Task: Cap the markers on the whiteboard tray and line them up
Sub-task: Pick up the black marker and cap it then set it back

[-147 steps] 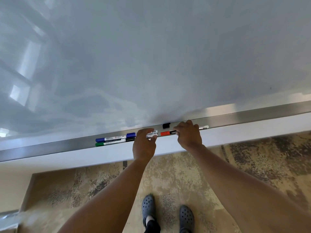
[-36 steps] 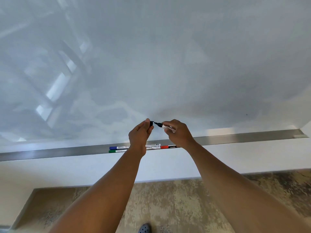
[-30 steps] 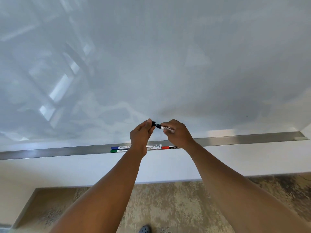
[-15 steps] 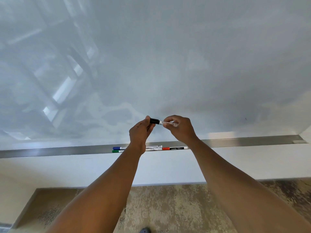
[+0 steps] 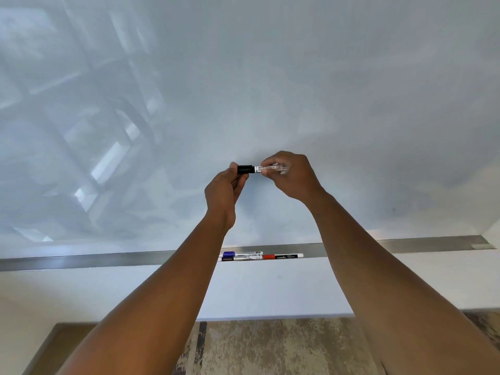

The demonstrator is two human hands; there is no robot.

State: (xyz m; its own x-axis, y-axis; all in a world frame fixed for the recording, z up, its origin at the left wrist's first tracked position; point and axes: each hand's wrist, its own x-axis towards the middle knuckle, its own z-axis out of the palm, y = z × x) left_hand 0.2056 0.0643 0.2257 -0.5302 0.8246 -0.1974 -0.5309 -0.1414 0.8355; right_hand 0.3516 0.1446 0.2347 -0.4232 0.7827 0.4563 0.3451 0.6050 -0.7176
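A black marker (image 5: 266, 168) is held level in front of the whiteboard, well above the tray. My right hand (image 5: 290, 175) grips its white barrel. My left hand (image 5: 224, 189) pinches the black cap (image 5: 245, 169), which sits on the marker's left end. On the metal tray (image 5: 405, 245) below lie a blue-capped marker (image 5: 242, 253), another marker (image 5: 238, 258) with its left part hidden by my left forearm, and a red-capped marker (image 5: 282, 256) to their right.
The glossy whiteboard (image 5: 297, 77) fills the upper view. A white wall strip (image 5: 270, 288) runs under the tray, with patterned carpet (image 5: 270, 347) below it. The tray ends near the right edge at a wall corner (image 5: 487, 236).
The black cap has gone from apart from the tip onto the marker's end. Both hands have risen higher above the tray with it.
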